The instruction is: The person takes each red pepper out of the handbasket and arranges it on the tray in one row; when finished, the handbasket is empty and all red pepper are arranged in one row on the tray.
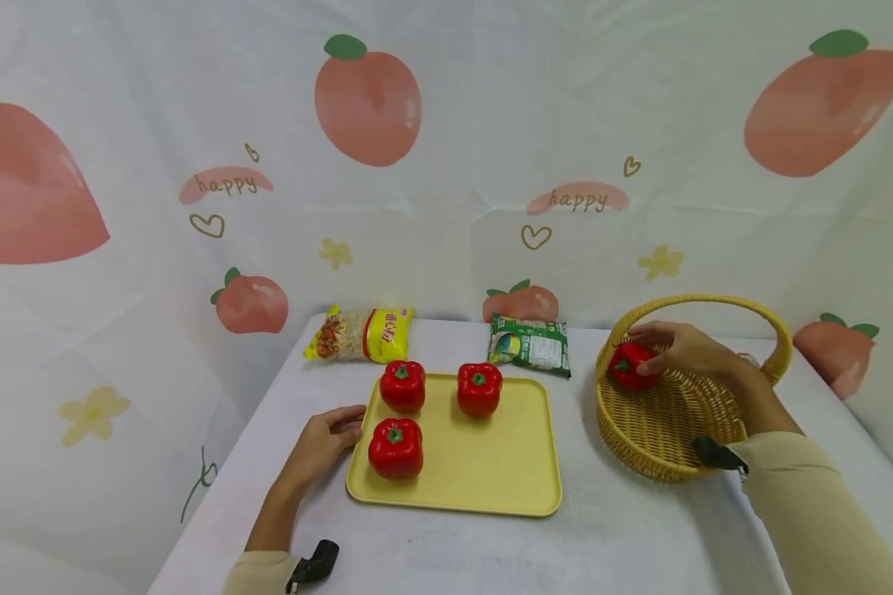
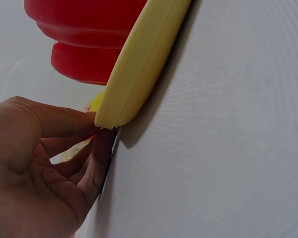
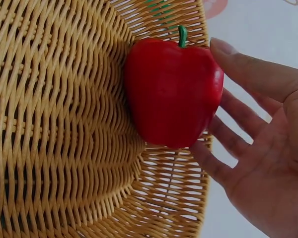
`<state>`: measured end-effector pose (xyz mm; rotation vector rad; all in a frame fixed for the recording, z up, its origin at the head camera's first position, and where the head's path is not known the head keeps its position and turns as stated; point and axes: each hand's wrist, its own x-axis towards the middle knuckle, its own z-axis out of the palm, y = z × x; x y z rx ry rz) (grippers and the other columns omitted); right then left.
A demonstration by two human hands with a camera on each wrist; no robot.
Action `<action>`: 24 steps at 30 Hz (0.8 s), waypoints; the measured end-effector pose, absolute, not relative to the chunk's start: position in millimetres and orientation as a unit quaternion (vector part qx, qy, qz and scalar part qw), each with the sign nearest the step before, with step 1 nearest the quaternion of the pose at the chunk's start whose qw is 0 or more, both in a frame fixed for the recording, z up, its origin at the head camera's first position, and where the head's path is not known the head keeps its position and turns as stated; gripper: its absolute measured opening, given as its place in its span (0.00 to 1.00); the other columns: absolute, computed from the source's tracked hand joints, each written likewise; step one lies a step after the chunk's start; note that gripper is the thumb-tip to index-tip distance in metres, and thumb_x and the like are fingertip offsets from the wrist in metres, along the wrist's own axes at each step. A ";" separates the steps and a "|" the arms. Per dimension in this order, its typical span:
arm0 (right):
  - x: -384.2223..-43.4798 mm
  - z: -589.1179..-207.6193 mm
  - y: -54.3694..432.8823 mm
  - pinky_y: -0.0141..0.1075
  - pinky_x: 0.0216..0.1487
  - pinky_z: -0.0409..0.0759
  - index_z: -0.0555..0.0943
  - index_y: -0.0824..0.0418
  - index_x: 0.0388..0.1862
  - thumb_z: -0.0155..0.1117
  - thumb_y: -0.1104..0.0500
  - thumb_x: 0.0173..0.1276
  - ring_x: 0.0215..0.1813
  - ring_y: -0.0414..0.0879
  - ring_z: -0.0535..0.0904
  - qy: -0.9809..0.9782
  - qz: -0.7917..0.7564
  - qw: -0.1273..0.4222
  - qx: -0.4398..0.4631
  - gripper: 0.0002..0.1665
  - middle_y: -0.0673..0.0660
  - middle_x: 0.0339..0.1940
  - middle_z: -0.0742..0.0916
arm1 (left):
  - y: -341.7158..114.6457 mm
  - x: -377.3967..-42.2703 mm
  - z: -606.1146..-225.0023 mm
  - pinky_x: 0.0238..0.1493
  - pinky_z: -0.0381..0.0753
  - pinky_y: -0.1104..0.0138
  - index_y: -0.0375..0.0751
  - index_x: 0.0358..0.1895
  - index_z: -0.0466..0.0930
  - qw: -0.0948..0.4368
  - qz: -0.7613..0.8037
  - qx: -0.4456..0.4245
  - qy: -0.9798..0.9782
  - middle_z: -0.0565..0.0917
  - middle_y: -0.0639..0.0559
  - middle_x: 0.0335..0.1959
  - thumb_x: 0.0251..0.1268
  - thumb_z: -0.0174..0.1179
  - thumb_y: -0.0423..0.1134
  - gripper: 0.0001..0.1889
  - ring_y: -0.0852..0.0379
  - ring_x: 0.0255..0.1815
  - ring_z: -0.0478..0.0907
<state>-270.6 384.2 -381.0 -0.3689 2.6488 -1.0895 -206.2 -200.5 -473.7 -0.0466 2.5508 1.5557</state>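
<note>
A red bell pepper [image 3: 174, 94] with a green stem lies against the inner wall of the wicker basket [image 1: 643, 463]. My right hand [image 1: 688, 355] reaches under the basket's handle and holds this pepper, its thumb on one side and fingers partly hidden behind it. On the left, my left hand [image 1: 323, 442] pinches the edge of the yellow tray [image 1: 484, 471]; in the left wrist view the thumb meets the tray's rim and the fingers lie by its underside. Three more bell peppers stand on the tray: one at back left [image 1: 403, 387], one at front left [image 1: 396, 449], one at back centre [image 1: 479, 390].
Behind the tray lie a yellow food packet [image 1: 365, 335] and a green packet [image 1: 530, 344]. The basket's arched handle [image 1: 703, 299] rises over its opening. A patterned white cloth [image 1: 446, 231] hangs behind the white table [image 1: 432, 554].
</note>
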 end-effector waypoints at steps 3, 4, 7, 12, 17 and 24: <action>-270.6 -381.5 384.5 0.65 0.74 0.71 0.68 0.72 0.78 0.74 0.62 0.67 0.76 0.74 0.69 0.908 -0.378 0.136 -0.121 0.44 0.77 0.74 0.75 | -200.8 -206.0 -473.5 0.62 0.86 0.62 0.30 0.71 0.77 0.077 0.521 -0.016 0.850 0.83 0.35 0.66 0.77 0.58 0.29 0.22 0.42 0.65 0.83; -270.4 -381.4 384.4 0.64 0.74 0.72 0.68 0.72 0.78 0.74 0.63 0.67 0.75 0.74 0.70 0.907 -0.379 0.137 -0.119 0.44 0.77 0.74 0.76 | -200.9 -206.0 -473.5 0.62 0.86 0.62 0.30 0.71 0.77 0.077 0.521 -0.015 0.850 0.83 0.35 0.66 0.77 0.58 0.29 0.22 0.42 0.65 0.83; -269.3 -382.0 384.3 0.61 0.71 0.76 0.69 0.72 0.77 0.74 0.66 0.64 0.73 0.74 0.72 0.906 -0.380 0.135 -0.125 0.44 0.77 0.71 0.78 | -201.1 -205.9 -473.5 0.62 0.86 0.62 0.30 0.71 0.77 0.076 0.522 -0.015 0.849 0.83 0.35 0.67 0.76 0.58 0.29 0.22 0.42 0.65 0.83; -267.7 -384.1 385.8 0.53 0.62 0.83 0.70 0.73 0.75 0.74 0.67 0.62 0.66 0.70 0.78 0.912 -0.364 0.131 -0.134 0.43 0.75 0.66 0.81 | -201.4 -205.9 -474.1 0.62 0.86 0.61 0.30 0.71 0.77 0.075 0.520 -0.016 0.851 0.83 0.35 0.66 0.76 0.58 0.29 0.22 0.42 0.65 0.83; -267.1 -385.2 385.5 0.36 0.53 0.84 0.69 0.73 0.76 0.75 0.65 0.63 0.63 0.64 0.80 0.908 -0.375 0.149 -0.114 0.44 0.75 0.64 0.81 | -201.1 -206.1 -474.4 0.62 0.86 0.60 0.30 0.71 0.77 0.074 0.521 -0.016 0.850 0.83 0.35 0.66 0.76 0.58 0.29 0.23 0.42 0.65 0.83; -267.8 -388.8 383.3 0.40 0.55 0.85 0.63 0.77 0.77 0.75 0.65 0.63 0.63 0.65 0.80 0.901 -0.385 0.170 -0.106 0.48 0.79 0.65 0.79 | -200.7 -206.5 -474.9 0.60 0.87 0.63 0.29 0.70 0.78 0.070 0.524 -0.015 0.849 0.85 0.36 0.63 0.75 0.58 0.28 0.22 0.43 0.63 0.84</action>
